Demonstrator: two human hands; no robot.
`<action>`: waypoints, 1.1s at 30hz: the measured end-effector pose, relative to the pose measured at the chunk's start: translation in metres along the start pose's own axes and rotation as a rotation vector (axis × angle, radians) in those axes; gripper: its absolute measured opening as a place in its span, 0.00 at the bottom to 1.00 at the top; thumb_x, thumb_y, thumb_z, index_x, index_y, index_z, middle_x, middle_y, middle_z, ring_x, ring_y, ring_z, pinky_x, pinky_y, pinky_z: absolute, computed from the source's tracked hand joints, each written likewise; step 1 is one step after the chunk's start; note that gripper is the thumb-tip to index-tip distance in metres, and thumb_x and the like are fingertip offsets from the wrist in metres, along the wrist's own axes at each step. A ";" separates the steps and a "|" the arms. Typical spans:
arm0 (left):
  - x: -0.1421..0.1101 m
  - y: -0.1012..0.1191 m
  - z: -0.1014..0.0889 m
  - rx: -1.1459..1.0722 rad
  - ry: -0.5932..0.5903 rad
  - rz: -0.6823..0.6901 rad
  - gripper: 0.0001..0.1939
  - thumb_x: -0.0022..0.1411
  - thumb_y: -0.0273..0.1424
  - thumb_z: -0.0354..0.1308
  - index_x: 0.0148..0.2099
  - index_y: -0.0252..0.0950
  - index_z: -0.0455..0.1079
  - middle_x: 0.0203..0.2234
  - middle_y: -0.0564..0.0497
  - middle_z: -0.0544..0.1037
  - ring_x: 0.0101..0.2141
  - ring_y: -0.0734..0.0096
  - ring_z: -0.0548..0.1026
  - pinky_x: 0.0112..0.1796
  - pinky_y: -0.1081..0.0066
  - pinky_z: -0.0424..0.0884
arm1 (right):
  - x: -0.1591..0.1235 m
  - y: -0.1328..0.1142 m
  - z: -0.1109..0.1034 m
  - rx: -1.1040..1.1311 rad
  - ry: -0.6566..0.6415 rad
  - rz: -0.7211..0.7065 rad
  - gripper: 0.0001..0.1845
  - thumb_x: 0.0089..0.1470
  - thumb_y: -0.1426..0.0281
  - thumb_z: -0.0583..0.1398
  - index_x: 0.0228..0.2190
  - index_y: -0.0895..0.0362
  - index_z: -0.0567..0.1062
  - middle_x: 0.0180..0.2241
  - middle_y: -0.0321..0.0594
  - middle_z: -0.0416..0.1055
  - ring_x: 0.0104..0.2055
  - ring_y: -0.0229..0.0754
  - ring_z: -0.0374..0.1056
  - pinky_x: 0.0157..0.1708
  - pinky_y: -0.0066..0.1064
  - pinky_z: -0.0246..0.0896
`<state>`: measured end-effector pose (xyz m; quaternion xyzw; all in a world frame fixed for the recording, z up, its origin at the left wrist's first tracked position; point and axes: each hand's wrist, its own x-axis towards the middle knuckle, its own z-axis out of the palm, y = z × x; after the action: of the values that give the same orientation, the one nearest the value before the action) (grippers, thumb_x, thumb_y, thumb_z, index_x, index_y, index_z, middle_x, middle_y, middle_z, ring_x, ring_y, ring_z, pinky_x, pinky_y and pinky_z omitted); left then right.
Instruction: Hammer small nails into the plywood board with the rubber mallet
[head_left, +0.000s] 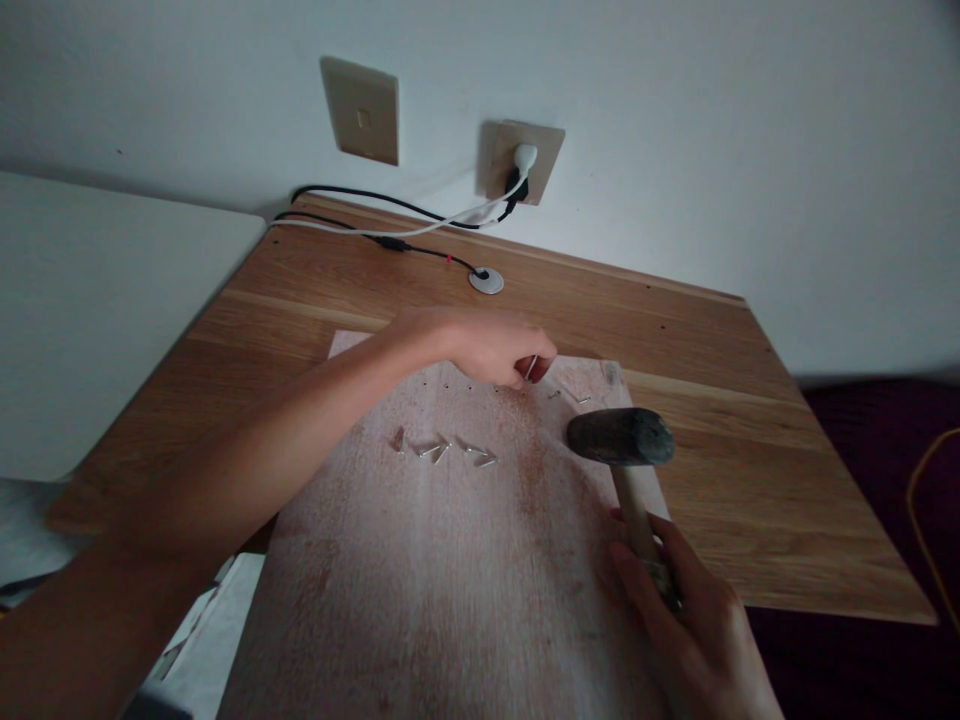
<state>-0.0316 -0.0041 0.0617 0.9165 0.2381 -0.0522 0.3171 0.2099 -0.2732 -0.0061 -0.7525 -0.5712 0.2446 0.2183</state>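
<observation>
A mallet-like hammer with a dark cylindrical head (621, 437) and a pale wooden handle is tilted, its head over the right part of a pale, reddish-stained wooden board (450, 560), its handle slanting toward the near right. The board lies flat, a row of small dark dots running along its far edge. One thin, silvery metal nail (532, 367) is tilted by that edge, right of the middle — its tip hard to make out. Loose silvery nails (442, 452) lie scattered left of centre on the surface, two more (582, 399) near the far right corner.
</observation>
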 end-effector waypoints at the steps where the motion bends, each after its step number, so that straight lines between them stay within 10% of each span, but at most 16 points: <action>1: 0.000 0.000 0.000 -0.005 -0.001 0.000 0.07 0.65 0.22 0.60 0.43 0.35 0.79 0.35 0.49 0.83 0.34 0.69 0.75 0.39 0.67 0.62 | -0.001 -0.001 0.000 -0.002 0.006 0.007 0.23 0.68 0.48 0.60 0.50 0.51 0.80 0.40 0.39 0.89 0.38 0.47 0.87 0.35 0.27 0.76; 33: 0.009 -0.017 0.005 -0.126 0.082 0.118 0.08 0.58 0.21 0.60 0.37 0.35 0.79 0.31 0.52 0.82 0.34 0.71 0.76 0.38 0.69 0.65 | -0.005 -0.012 0.003 0.024 0.037 0.043 0.22 0.70 0.49 0.59 0.50 0.52 0.80 0.34 0.37 0.87 0.32 0.46 0.83 0.32 0.30 0.73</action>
<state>-0.0310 0.0083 0.0456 0.9086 0.1991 0.0191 0.3667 0.1975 -0.2751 -0.0008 -0.7663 -0.5478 0.2422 0.2325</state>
